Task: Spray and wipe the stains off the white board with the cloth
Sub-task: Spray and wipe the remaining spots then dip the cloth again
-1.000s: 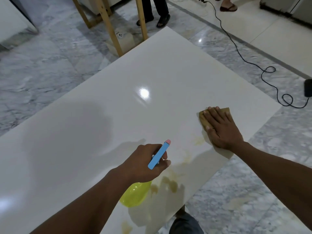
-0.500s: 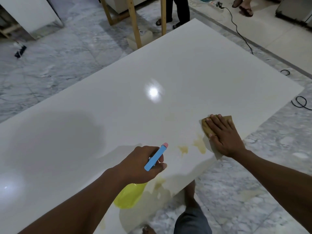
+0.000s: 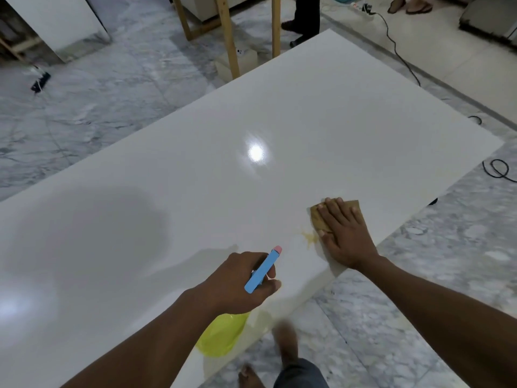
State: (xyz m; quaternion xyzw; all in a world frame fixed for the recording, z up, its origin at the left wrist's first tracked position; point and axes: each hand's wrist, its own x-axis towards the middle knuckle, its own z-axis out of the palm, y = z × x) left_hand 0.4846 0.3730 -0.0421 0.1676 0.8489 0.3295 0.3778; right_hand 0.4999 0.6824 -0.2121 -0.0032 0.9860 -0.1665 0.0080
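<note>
The left hand [image 3: 240,278] gripped one spray bottle [image 3: 221,336]; the right hand [image 3: 345,236] lay flat on one brown cloth [image 3: 320,219] near the white board's [image 3: 195,163] right edge. Since a moment earlier, two yellow stains had shrunk to one stain [image 3: 309,237], touching the cloth's near-left corner.
</note>
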